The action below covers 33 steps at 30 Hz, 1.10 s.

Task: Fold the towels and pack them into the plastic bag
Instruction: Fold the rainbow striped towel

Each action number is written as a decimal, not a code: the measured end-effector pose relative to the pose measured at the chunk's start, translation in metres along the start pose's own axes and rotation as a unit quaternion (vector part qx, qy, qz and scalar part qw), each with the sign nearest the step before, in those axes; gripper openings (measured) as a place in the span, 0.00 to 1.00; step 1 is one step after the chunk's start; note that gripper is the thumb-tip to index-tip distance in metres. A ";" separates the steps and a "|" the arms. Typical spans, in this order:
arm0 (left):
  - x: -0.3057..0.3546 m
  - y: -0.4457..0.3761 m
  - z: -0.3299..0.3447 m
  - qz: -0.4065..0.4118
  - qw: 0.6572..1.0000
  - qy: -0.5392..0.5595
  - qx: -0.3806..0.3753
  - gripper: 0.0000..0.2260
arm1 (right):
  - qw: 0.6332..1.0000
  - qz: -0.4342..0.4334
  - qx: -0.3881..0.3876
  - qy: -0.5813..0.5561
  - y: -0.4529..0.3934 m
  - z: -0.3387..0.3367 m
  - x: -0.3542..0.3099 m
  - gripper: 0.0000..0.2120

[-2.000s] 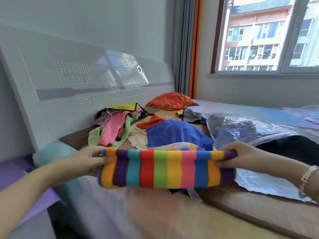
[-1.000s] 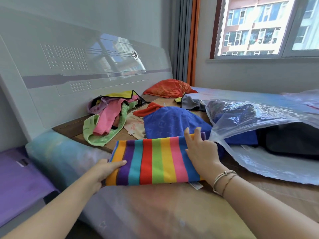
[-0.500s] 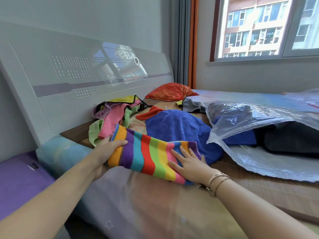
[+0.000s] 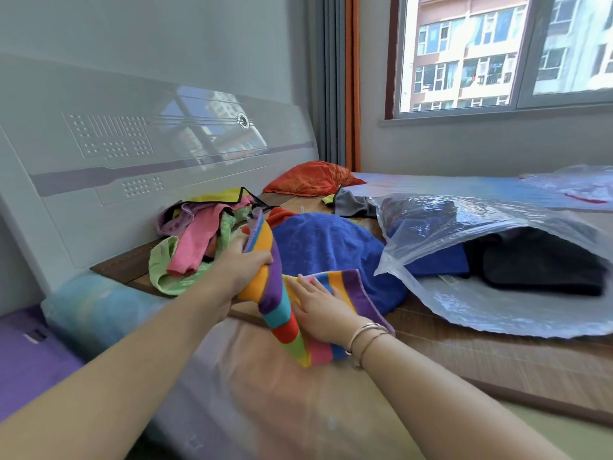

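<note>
Hands [image 4: 318, 302] seemingly fold striped towel [image 4: 282, 313].

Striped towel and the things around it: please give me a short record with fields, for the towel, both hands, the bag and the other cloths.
striped towel: half folded, left end lifted, right end flat on the bed
left hand: grips the lifted end of the towel
right hand: fingers straight, presses the towel flat
plastic bag: lies open at right, dark and blue cloths inside
blue towel: unfolded, behind the striped towel
loose pile: pink, green and yellow cloths near the headboard
</note>
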<state>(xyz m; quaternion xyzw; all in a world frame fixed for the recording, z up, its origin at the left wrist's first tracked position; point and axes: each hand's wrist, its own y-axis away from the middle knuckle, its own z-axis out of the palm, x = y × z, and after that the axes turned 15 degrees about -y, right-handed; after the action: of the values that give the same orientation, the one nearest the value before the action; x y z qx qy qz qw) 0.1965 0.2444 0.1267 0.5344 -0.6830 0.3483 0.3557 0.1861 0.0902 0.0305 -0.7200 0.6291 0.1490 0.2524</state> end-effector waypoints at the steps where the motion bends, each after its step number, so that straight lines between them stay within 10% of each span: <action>1: -0.004 0.004 -0.009 -0.003 1.000 0.007 0.005 0.13 | 1.000 0.013 0.003 0.019 -0.006 0.006 0.000 0.25; 8: -0.015 0.012 -0.026 -0.004 0.999 0.015 -0.041 0.11 | 0.999 0.002 0.009 0.033 -0.002 0.006 0.005 0.25; 16: 0.017 0.006 0.064 0.002 0.979 -0.034 -0.203 0.15 | 0.953 -0.007 0.258 -0.157 0.073 -0.048 0.028 0.12; 19: -0.009 -0.005 0.075 -0.014 0.982 -0.158 -0.104 0.16 | 0.939 -0.011 0.298 -0.171 0.087 -0.056 0.032 0.07; 22: -0.039 -0.011 0.069 -0.048 0.981 -0.181 0.044 0.14 | 0.955 0.025 0.249 -0.159 0.089 -0.046 0.038 0.09; 29: -0.069 0.015 0.087 -0.193 0.977 0.049 -0.076 0.44 | 0.919 0.112 0.243 -0.290 0.103 -0.045 0.030 0.15; 33: -0.033 0.037 0.080 -0.125 0.986 0.036 -0.101 0.23 | 0.926 0.160 0.215 -0.265 0.120 -0.060 0.034 0.10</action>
<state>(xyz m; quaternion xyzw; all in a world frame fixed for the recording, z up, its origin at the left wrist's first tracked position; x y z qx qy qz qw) 0.1570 0.1986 0.0546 0.5641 -0.6292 0.2489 0.4732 0.0678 0.0196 0.0411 -0.4726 0.6631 0.2334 0.5315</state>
